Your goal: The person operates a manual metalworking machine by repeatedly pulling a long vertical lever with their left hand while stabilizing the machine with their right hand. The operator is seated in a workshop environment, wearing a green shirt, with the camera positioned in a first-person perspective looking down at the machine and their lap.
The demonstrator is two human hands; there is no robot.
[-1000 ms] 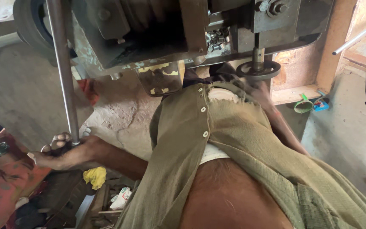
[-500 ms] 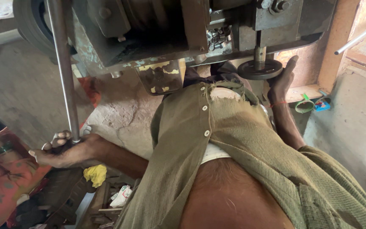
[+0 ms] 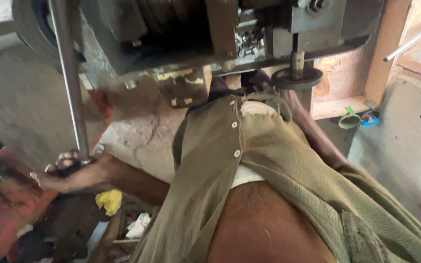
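Head view, left to right. Left hand (image 3: 66, 170) clamped round the lower end of the steel rod (image 3: 69, 83), same grip as half a second ago; arm stretched out sideways, wrist low, fingers curled over. Rod stands near upright beside the machine body (image 3: 171, 44). Right hand, raised beside the round disc (image 3: 296, 78) half a second ago, is now out of sight behind the green shirt (image 3: 269, 160); grip cannot be told. Only the forearm (image 3: 317, 139) shows, angled up toward the disc.
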